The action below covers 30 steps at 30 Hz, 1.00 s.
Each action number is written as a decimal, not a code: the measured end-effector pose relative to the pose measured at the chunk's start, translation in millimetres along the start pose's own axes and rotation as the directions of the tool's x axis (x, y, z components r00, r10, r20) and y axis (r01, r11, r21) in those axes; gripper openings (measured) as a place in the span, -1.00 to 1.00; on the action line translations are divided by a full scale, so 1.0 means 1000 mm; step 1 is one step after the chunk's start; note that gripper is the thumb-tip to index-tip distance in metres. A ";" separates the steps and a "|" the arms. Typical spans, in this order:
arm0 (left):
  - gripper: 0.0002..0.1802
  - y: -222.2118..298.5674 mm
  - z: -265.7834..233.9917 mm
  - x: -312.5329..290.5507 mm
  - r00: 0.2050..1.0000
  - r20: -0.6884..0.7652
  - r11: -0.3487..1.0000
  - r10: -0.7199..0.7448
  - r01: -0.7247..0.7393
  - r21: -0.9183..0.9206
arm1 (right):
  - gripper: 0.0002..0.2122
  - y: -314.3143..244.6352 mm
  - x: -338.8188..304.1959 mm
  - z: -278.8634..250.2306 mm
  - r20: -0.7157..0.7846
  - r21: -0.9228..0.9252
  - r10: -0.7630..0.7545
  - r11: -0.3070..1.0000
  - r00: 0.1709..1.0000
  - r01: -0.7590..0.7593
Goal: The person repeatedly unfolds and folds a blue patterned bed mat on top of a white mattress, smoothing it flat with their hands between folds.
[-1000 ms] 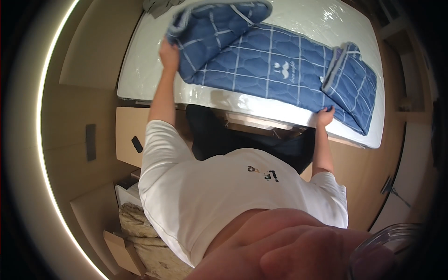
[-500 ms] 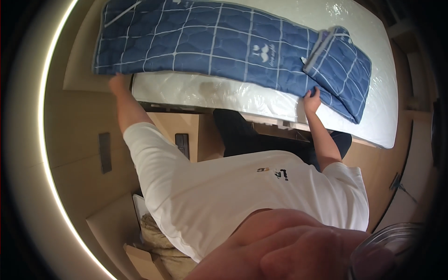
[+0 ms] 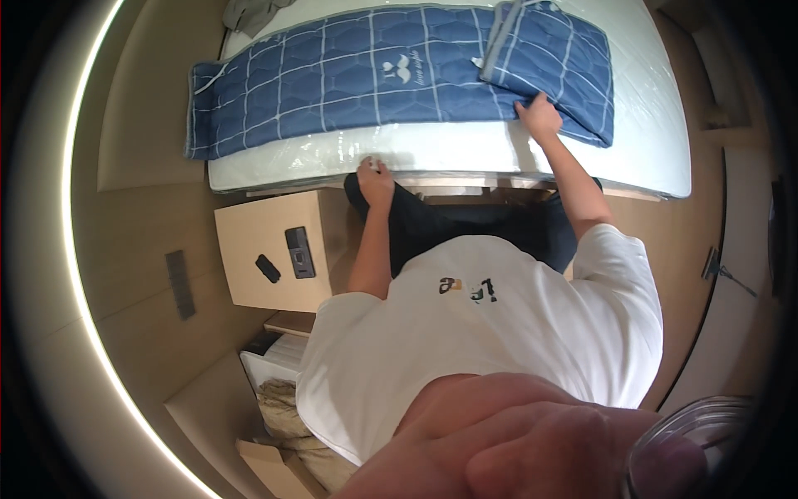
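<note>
A blue quilted mattress pad (image 3: 332,91) with a white grid lies lengthwise along the white mattress (image 3: 291,158), which has a shiny clear plastic cover. Its right end is folded back over itself, forming a doubled flap (image 3: 553,54). At the near edge of the pad, just below this fold, my right hand (image 3: 542,118) grips the fabric with thumb and fingers. My left hand (image 3: 376,181) is at the mattress's near side, apart from the pad, fingers loosely bent and spaced, with nothing visible in them.
On the left stands a wooden nightstand (image 3: 237,249) with a dark panel (image 3: 300,252) and a small black object (image 3: 268,268) on top. Grey cloth (image 3: 253,15) lies at the mattress's far left corner. An open cardboard box (image 3: 278,470) and brown fabric (image 3: 283,407) sit lower left.
My left hand has left the pad's left corner and come right, to the mattress edge. My right hand stays at the pad's near edge. The view has shifted, revealing more of the nightstand.
</note>
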<state>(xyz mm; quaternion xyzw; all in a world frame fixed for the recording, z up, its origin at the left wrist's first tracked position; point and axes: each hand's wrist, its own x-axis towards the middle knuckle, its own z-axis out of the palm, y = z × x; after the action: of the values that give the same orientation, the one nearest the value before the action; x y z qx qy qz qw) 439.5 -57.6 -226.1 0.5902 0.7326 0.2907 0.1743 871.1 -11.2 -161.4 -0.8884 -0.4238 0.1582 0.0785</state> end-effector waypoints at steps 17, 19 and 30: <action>-0.59 0.039 0.002 -0.026 0.973 0.203 0.980 0.107 -0.138 0.144 | -0.55 0.362 0.162 -0.280 -0.638 0.223 0.234 0.968 0.734 -0.115; -0.52 0.059 0.017 -0.008 0.954 0.203 0.951 0.220 -0.256 0.174 | -0.40 0.432 0.164 -0.294 -0.610 0.246 0.284 0.955 0.739 -0.165; -0.16 0.152 0.087 0.079 0.949 -0.048 0.830 0.310 -0.246 0.501 | -0.31 0.387 0.149 -0.137 -0.567 0.013 0.363 0.902 0.740 -0.433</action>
<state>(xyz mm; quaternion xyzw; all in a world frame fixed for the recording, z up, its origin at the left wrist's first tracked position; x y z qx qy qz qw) 588.7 58.1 -190.6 0.6956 0.6978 0.1551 -0.0719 1288.9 -139.6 -170.7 -0.9681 -0.1913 -0.1195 0.1092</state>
